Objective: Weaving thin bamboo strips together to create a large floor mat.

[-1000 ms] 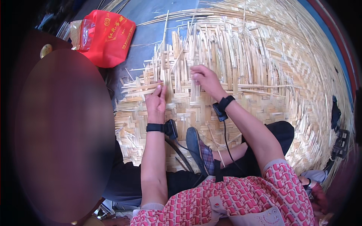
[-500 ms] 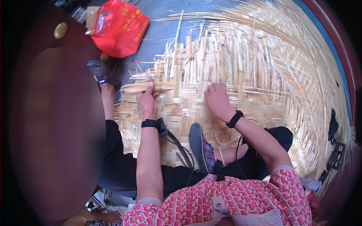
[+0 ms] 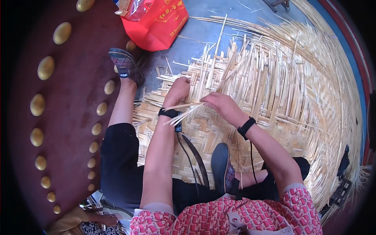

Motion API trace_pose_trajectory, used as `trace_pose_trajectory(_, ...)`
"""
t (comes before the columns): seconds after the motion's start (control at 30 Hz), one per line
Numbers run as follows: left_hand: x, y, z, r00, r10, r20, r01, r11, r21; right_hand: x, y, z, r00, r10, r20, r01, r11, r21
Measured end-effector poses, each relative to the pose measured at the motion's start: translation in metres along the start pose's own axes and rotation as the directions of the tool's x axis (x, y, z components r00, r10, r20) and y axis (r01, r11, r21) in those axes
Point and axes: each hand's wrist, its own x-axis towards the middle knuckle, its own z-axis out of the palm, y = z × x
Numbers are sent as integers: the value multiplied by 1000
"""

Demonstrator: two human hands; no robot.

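Pale straw-yellow woven mat (image 3: 282, 98), red bag (image 3: 156, 23) on blue-grey floor (image 3: 203, 35), black wristbands (image 3: 246, 127), pink-and-white patterned top (image 3: 235, 217).

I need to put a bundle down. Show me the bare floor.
Bare blue-grey floor lies between the red bag and the woven mat's loose strip ends. Crowded: around the left hand and right hand, over the strips.

An open-air craft spot on bare concrete floor (image 3: 219, 35) — a wide woven bamboo mat (image 3: 297, 102) fills the frame's right, a studded dark-red door (image 3: 58, 117) stands at left.
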Motion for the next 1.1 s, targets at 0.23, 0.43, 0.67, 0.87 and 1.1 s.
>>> trace_pose_trajectory(0.23, -13, 54, -4, 991, -46, 125, 80, 957, -280, -5, -3, -12, 995, 88, -40, -90, 995, -48)
trace_pose_trajectory(0.43, 3, 24, -16, 910, 64, 410, 123, 903, -413, 5, -9, -2, 991, 81, -110, -75, 995, 60)
trace_pose_trajectory(0.67, -6, 23, -5, 974, 28, 224, 52, 937, -344, 12, 1, 23, 804, 549, -228, -445, 810, 383)
trace_pose_trajectory(0.87, -18, 8, 8, 988, 87, 124, 6, 797, -604, 28, 16, 36, 676, 710, -197, -589, 681, 435)
trace_pose_trajectory(1.1, -23, -3, 2, 998, 50, 50, 10, 604, -797, 45, 25, 32, 860, 509, 36, -511, 858, 54)
